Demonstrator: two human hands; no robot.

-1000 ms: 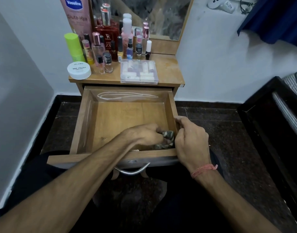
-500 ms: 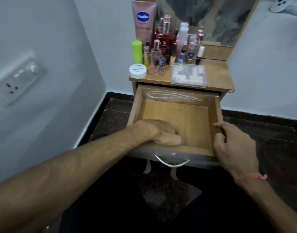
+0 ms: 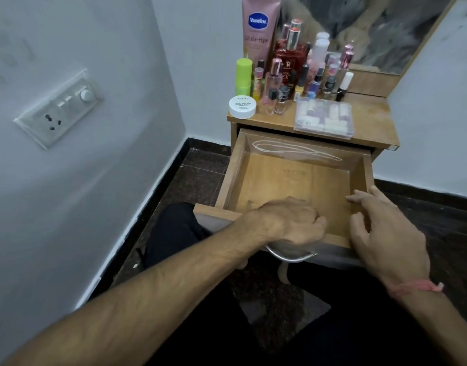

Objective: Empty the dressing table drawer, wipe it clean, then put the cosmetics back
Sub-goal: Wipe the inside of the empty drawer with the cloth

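Observation:
The wooden drawer (image 3: pixel 293 180) stands pulled out and holds no cosmetics. My left hand (image 3: pixel 287 223) lies inside it against the front wall, fingers curled down; the wiping cloth seen earlier is hidden under it. My right hand (image 3: pixel 385 228) hovers at the drawer's right front corner with fingers spread and relaxed, holding nothing. The cosmetics crowd the dressing table top (image 3: pixel 372 125): a pink Vaseline tube (image 3: pixel 257 27), a red perfume bottle (image 3: pixel 290 59), a green bottle (image 3: pixel 243 75), a white nail-polish jar (image 3: pixel 242 107), several small bottles, and a clear plastic box (image 3: pixel 324 118).
A metal handle (image 3: pixel 290 256) hangs on the drawer front below my left hand. A mirror (image 3: pixel 372 27) rises behind the bottles. A wall with a socket panel (image 3: pixel 59 112) is close on the left. Dark floor surrounds the table; my legs are under the drawer.
My left hand slid left along the drawer's front from the right corner, and the cloth went out of sight. My right hand released the drawer's right wall and spread. The view swung left.

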